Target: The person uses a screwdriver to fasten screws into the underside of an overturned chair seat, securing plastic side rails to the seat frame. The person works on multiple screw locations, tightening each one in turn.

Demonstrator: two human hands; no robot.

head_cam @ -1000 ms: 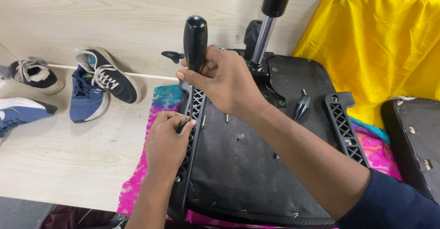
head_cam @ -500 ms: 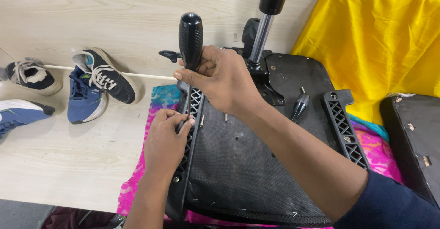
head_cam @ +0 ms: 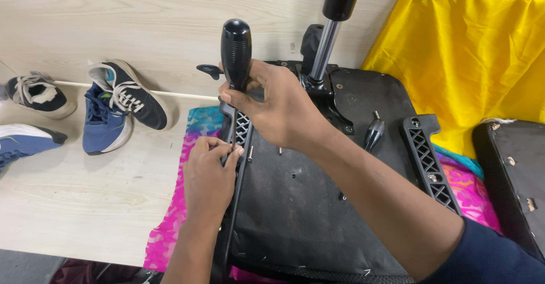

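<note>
Right hand (head_cam: pixel 281 111) clenches the upright black screwdriver (head_cam: pixel 235 54) over a bracket (head_cam: pixel 241 128) at the upturned chair seat's (head_cam: pixel 301 204) nine o'clock edge, left hand (head_cam: pixel 207 176) pinching its tip steady; keeping the shaft vertical and pressing firmly should stop slipping.

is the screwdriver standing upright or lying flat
Upright. The screwdriver has its black handle pointing up in the right hand, its shaft running down to the left hand at the edge of the chair seat.
</note>
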